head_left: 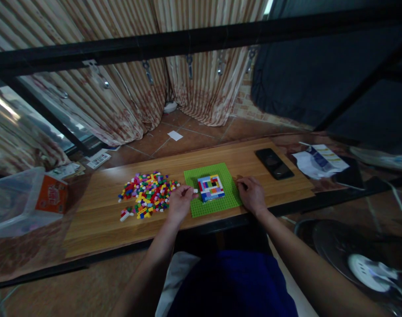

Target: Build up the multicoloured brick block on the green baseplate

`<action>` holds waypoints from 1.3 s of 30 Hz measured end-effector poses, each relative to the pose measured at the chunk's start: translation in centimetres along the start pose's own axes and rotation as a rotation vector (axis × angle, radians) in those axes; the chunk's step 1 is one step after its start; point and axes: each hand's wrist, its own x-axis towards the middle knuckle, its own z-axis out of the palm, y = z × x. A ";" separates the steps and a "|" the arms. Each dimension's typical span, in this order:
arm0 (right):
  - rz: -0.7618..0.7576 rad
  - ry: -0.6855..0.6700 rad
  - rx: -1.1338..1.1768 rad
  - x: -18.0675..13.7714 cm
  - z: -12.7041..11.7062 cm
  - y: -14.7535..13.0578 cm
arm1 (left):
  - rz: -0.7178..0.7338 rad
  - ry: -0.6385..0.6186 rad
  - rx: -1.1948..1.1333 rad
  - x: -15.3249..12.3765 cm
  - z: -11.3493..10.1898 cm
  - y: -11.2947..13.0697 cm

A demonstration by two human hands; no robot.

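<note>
Wooden tabletop: a green baseplate bears a small brick patch at centre, otherwise bare. Work judged early, as the brick pile alongside is large. Left hand fingers pinch a white brick beside the patch. Right hand fingers rest released on the baseplate's edge.

A long wooden table stands on a floor of red-brown tiles. Behind it, striped curtains in cream and brown hang down to the floor. At the left, a window lets in some pale daylight, but the room is mostly dim. A thick black bar runs across the top. A big dark cloth hangs at the right. A small white paper lies on the tiles near the curtains. A clear plastic box sits at the left end of the table. A round fan lies low at the right.
</note>
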 end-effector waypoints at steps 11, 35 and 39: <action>0.020 -0.009 0.000 0.1 0.0 -0.2 | 0.019 -0.173 0.207 2.1 -1.0 1.5; 0.022 0.010 0.014 0.1 0.1 -0.2 | 0.141 -0.005 0.783 2.8 2.8 3.3; 0.033 0.012 0.013 0.1 0.1 -0.3 | 0.140 0.021 0.647 3.0 2.7 2.1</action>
